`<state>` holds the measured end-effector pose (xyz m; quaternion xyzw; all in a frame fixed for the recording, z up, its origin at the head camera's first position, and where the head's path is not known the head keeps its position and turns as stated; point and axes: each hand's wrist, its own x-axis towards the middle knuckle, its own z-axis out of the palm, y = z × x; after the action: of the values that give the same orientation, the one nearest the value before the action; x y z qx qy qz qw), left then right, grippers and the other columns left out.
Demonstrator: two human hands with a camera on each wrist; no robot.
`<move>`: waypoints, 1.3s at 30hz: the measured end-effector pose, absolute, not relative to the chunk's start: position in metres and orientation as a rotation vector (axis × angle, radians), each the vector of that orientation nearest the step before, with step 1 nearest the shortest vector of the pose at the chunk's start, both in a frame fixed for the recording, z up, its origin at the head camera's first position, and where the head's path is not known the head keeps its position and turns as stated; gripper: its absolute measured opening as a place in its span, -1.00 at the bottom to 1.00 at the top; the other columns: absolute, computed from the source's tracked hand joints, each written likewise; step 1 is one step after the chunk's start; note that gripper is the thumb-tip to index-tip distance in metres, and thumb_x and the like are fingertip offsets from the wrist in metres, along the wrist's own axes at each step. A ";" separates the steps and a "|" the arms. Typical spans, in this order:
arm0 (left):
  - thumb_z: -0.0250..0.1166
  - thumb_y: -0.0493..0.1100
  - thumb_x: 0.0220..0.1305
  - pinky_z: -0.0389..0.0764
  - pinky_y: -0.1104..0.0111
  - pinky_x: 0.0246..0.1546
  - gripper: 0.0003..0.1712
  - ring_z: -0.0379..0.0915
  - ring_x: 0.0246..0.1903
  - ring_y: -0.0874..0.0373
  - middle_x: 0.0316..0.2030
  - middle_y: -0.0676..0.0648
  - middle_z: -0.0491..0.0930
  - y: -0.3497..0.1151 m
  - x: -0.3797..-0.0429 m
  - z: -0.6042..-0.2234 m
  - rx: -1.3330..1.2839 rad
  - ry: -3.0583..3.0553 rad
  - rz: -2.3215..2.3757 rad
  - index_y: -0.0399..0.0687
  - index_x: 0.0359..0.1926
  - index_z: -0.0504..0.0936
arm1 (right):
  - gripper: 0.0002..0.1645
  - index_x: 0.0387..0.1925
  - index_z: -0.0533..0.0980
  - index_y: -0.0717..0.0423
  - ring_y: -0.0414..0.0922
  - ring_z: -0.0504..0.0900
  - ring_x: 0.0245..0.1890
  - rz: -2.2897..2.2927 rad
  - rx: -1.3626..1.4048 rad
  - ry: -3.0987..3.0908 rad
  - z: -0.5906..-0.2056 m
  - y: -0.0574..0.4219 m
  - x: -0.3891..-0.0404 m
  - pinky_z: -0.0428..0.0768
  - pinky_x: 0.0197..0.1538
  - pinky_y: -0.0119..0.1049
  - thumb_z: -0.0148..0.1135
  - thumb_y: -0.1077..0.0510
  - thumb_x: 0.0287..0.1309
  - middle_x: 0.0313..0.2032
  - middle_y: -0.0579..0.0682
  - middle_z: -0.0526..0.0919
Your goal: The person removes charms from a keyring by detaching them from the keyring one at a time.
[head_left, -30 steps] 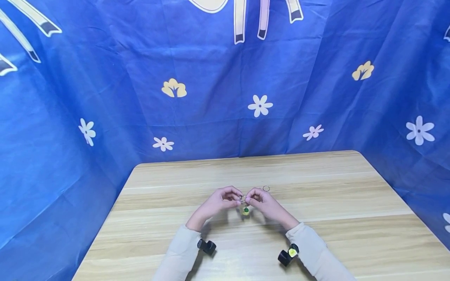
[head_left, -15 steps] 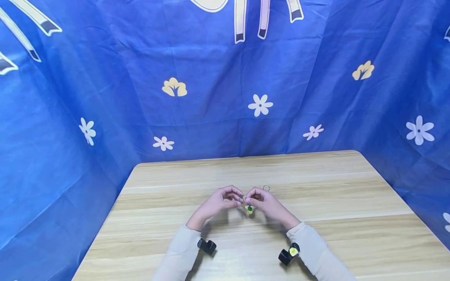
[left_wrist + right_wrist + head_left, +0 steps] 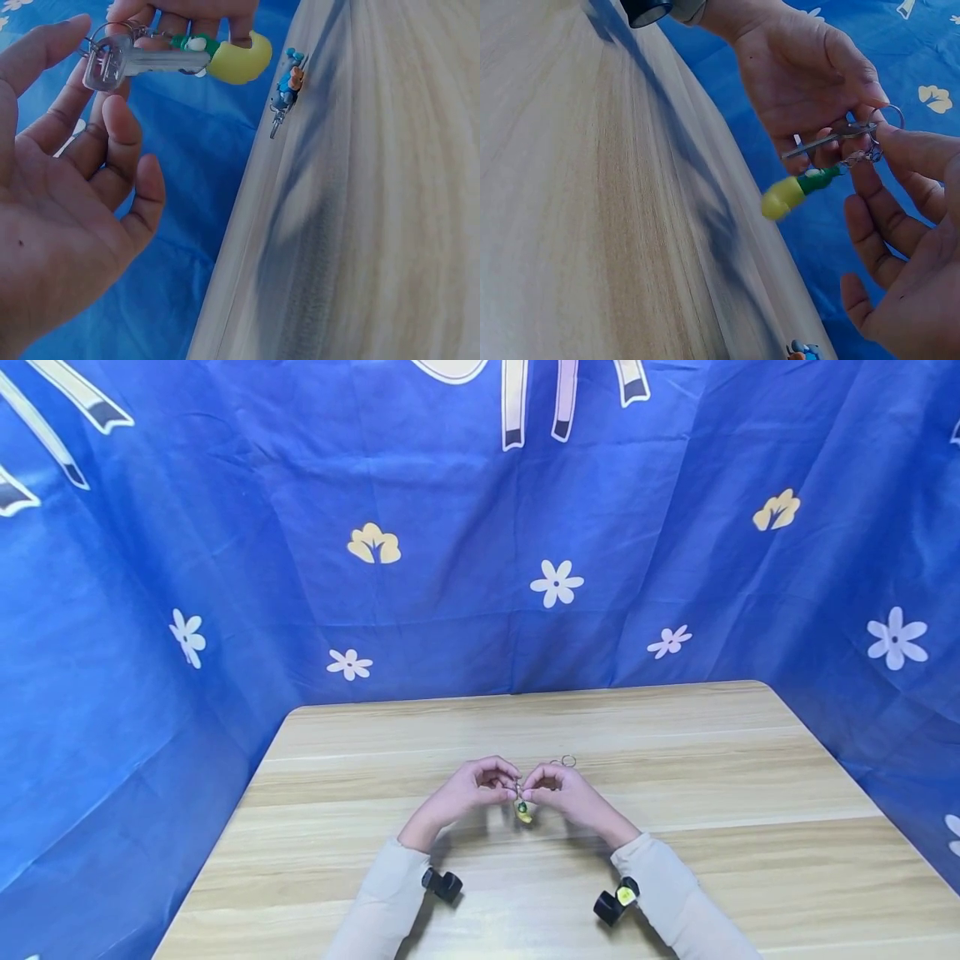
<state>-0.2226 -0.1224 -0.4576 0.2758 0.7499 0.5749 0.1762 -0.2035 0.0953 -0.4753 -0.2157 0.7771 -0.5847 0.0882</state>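
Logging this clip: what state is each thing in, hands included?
Left hand: fingers at the key ring, pinching.
Right hand: pinching at the same ring.
Key ring: held up off the table; whether closed, cannot tell.
Key: raised, head at the ring.
Yellow-and-green charm: dangling.
Small figure: on the tabletop, not held.
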 end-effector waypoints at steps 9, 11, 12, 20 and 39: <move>0.33 -0.27 0.16 0.54 0.37 -0.10 -0.65 0.51 -0.23 0.19 -0.18 -0.17 0.62 -0.122 -0.224 -0.460 0.786 2.127 1.613 -0.29 -0.03 0.56 | -0.86 -0.31 0.55 0.25 -0.14 0.52 -0.07 -1.736 -0.686 2.334 -0.477 0.097 -0.205 0.44 0.10 -0.17 0.26 0.21 0.16 -0.14 0.12 0.64; 0.34 -0.27 0.15 0.54 0.37 -0.11 -0.66 0.52 -0.23 0.18 -0.19 -0.16 0.62 -0.122 -0.224 -0.459 0.787 2.128 1.610 -0.29 -0.04 0.57 | -0.85 -0.31 0.55 0.24 -0.14 0.53 -0.08 -1.728 -0.677 2.346 -0.477 0.097 -0.205 0.43 0.10 -0.15 0.27 0.21 0.14 -0.15 0.11 0.64; 0.34 -0.28 0.14 0.54 0.38 -0.11 -0.65 0.51 -0.23 0.18 -0.20 -0.15 0.62 -0.122 -0.224 -0.459 0.788 2.121 1.614 -0.30 -0.04 0.57 | -0.86 -0.31 0.56 0.23 -0.13 0.53 -0.09 -1.725 -0.669 2.348 -0.477 0.096 -0.206 0.43 0.11 -0.14 0.28 0.21 0.13 -0.16 0.10 0.64; 0.31 -0.31 0.15 0.56 0.41 -0.09 -0.56 0.56 -0.24 0.16 -0.28 0.01 0.62 -0.124 -0.224 -0.458 0.792 2.042 1.655 -0.33 0.07 0.48 | -0.75 -0.19 0.50 0.30 -0.21 0.57 -0.21 -1.775 -0.616 2.276 -0.477 0.095 -0.207 0.54 -0.02 -0.31 0.28 0.25 0.11 -0.24 -0.02 0.60; 0.36 -0.28 0.14 0.59 0.39 -0.10 -0.44 0.57 -0.24 0.20 -0.28 -0.06 0.65 -0.123 -0.224 -0.455 0.743 2.023 1.645 -0.26 0.19 0.48 | -0.64 -0.01 0.50 0.39 -0.24 0.65 -0.20 -1.832 -0.498 2.205 -0.472 0.098 -0.206 0.60 -0.02 -0.38 0.17 0.19 0.26 -0.18 0.15 0.70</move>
<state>-0.2236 -0.1234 -0.4547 0.2679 0.7290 0.5927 0.2134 -0.2059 0.0979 -0.4715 -0.1702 0.7527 -0.6254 0.1158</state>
